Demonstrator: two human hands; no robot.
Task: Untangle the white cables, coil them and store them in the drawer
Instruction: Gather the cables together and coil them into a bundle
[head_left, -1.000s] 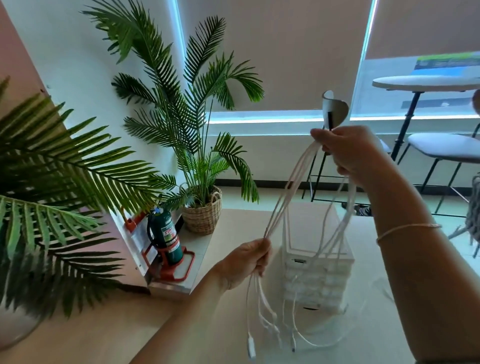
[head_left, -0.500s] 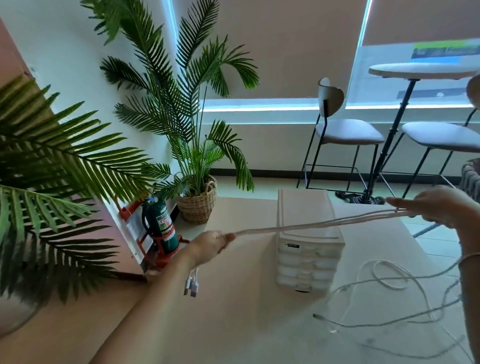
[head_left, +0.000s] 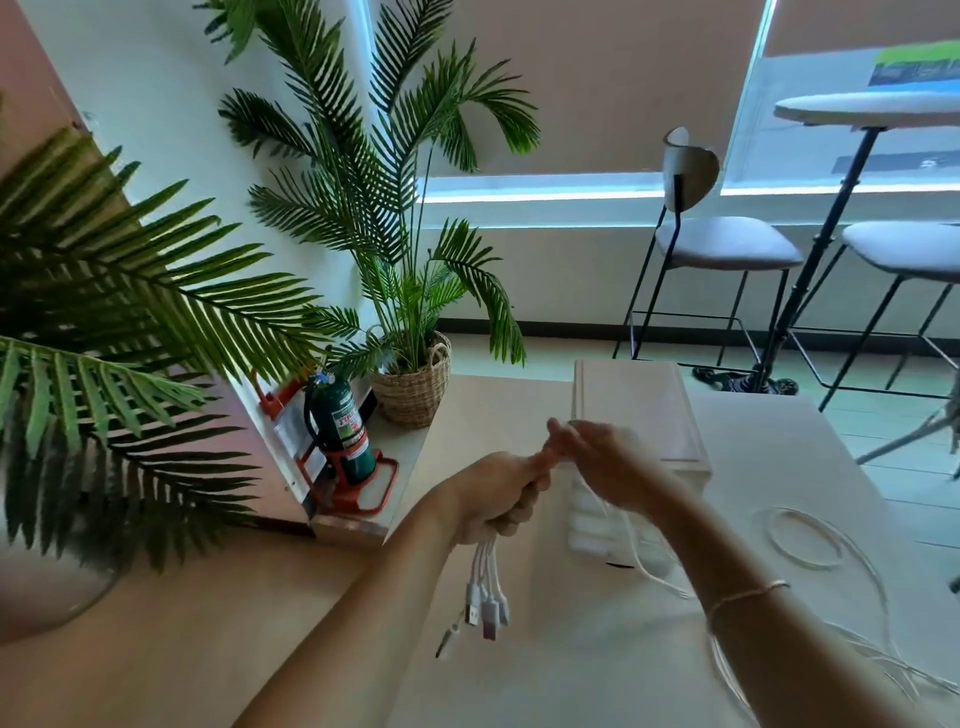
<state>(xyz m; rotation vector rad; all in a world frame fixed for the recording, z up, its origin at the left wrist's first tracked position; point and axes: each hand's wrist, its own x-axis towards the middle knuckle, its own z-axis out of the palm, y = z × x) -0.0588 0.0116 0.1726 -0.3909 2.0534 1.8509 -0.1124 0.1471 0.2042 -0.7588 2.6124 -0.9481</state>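
I see the tabletop (head_left: 545, 665) carrying the white drawer unit (head_left: 641, 410). In front of it, my left hand (head_left: 493, 499) grips the bundled white cables (head_left: 485, 577) (plugs dangling below); my right hand (head_left: 602, 462), blurred, fingers extended, meets it.

1. I see the drawer unit (head_left: 641, 410) standing on the desk (head_left: 789, 452), towards its far side.
2. My left hand (head_left: 496, 496) and right hand (head_left: 605, 460) meet just in front of the unit, the left to the left of the right.
3. Cable plugs (head_left: 485, 610) hang below the left hand, above the desk.
4. A coiled cable (head_left: 805, 540) lies on the desk, right of the unit.
5. Left of the desk stands a fire extinguisher (head_left: 340, 428), with a potted palm (head_left: 413, 382) behind it.
6. Behind the desk, probably on the floor, stand two stools (head_left: 722, 249) and a round table (head_left: 872, 106).
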